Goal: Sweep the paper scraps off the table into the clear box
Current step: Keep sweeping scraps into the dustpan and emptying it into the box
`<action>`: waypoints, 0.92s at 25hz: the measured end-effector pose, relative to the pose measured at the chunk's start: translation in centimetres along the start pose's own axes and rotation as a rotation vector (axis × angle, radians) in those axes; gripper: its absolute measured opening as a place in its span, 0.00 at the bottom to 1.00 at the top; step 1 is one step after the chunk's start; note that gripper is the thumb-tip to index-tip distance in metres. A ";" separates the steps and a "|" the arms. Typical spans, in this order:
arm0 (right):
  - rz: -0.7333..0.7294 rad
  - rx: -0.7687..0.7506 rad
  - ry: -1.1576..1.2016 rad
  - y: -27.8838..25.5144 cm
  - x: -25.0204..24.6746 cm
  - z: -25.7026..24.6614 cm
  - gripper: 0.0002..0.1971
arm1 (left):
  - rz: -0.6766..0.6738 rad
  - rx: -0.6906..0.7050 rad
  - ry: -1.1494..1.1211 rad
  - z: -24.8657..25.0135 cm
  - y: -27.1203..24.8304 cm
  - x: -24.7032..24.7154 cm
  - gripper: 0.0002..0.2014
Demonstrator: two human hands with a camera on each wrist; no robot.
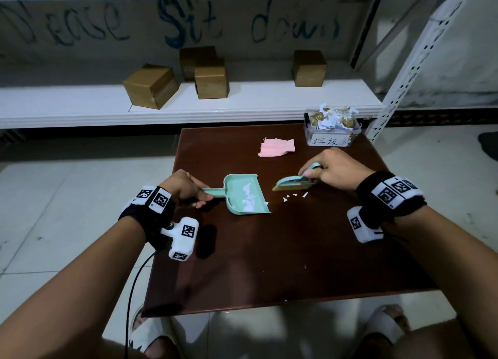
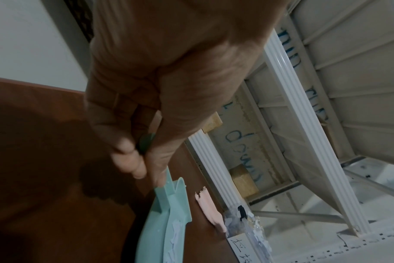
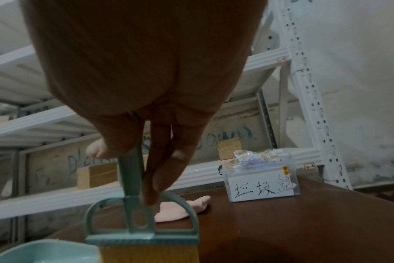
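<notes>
A mint-green dustpan (image 1: 244,194) lies on the dark brown table (image 1: 269,264), white paper scraps inside it. My left hand (image 1: 188,187) grips its handle (image 2: 163,186). My right hand (image 1: 328,170) holds a small mint brush (image 1: 292,183) by its handle (image 3: 130,170), bristles down just right of the pan's mouth. A few white scraps (image 1: 295,196) lie on the table between brush and pan. The clear box (image 1: 332,132), labelled and heaped with scraps, stands at the table's far right corner (image 3: 261,179).
A pink cloth (image 1: 277,147) lies left of the clear box. Tiny scraps (image 1: 305,266) dot the near table. Behind the table a white shelf (image 1: 188,107) carries several cardboard boxes (image 1: 151,86). A perforated white rack post (image 1: 412,70) rises at the right.
</notes>
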State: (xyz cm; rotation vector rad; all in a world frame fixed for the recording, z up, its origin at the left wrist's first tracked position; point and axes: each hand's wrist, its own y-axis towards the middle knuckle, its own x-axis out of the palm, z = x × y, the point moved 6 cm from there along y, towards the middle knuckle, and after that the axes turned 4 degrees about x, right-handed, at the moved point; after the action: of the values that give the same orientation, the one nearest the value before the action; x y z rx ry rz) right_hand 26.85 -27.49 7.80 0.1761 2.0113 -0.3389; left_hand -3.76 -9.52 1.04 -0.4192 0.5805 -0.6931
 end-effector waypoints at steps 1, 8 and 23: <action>0.044 0.027 0.027 0.0 -0.5 0.4 0.07 | 0.000 0.006 0.012 0.2 0.0 0.1 0.11; 0.291 0.210 -0.273 -0.2 -1.7 2.1 0.18 | -0.003 0.022 0.039 1.1 -0.1 1.4 0.13; 0.261 0.066 0.252 2.9 1.7 -4.3 0.17 | -0.052 0.067 0.227 2.0 0.0 3.6 0.09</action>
State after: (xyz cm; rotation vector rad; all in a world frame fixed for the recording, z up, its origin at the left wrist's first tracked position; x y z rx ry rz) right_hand 23.22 -23.43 7.57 0.5408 2.1928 -0.2244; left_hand -0.27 -11.71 1.25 -0.2959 0.7609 -0.8140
